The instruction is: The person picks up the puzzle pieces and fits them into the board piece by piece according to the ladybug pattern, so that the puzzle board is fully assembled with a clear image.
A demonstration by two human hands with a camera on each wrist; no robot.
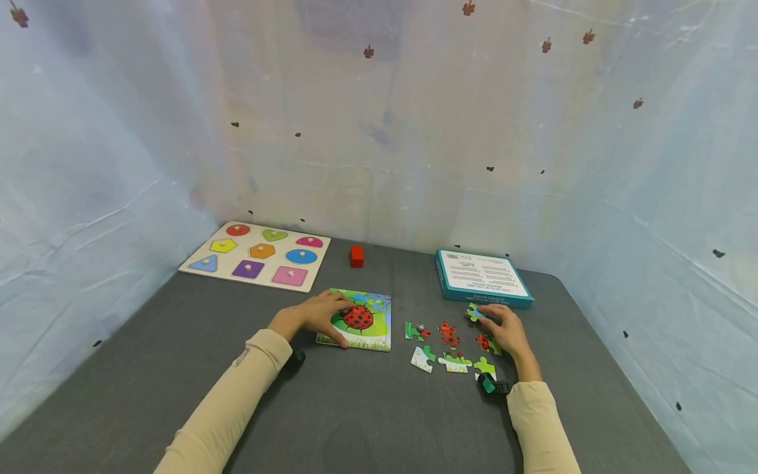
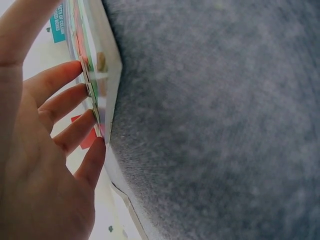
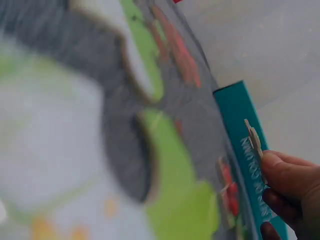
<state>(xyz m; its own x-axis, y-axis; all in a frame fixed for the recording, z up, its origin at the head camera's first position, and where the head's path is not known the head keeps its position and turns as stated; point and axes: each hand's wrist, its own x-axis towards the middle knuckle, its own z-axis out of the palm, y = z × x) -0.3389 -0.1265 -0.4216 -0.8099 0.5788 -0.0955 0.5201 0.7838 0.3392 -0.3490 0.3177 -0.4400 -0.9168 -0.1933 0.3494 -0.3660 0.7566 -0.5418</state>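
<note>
My left hand point(image 1: 318, 313) rests on a square ladybug picture board point(image 1: 374, 329), its fingers spread over the left side. In the left wrist view, the fingertips point(image 2: 86, 91) touch the face of the board point(image 2: 114, 75). My right hand point(image 1: 506, 331) pinches a green and blue jigsaw piece point(image 1: 473, 313) between thumb and fingers, just off the front of the teal box. Edge-on in the right wrist view, that piece point(image 3: 255, 140) shows thin. Between the hands lie several loose jigsaw pieces, including a red one point(image 1: 449, 334), a white-and-green corner point(image 1: 422, 359) and a ladybug-patterned piece point(image 1: 482, 342).
A teal box point(image 1: 485, 276) with a white label stands at the back right. One red block point(image 1: 356, 256) sits at the back. To the left lies a peg board point(image 1: 260, 263) of coloured shapes. Pale plastic sheeting point(image 1: 379, 131) surrounds the grey table point(image 1: 355, 415).
</note>
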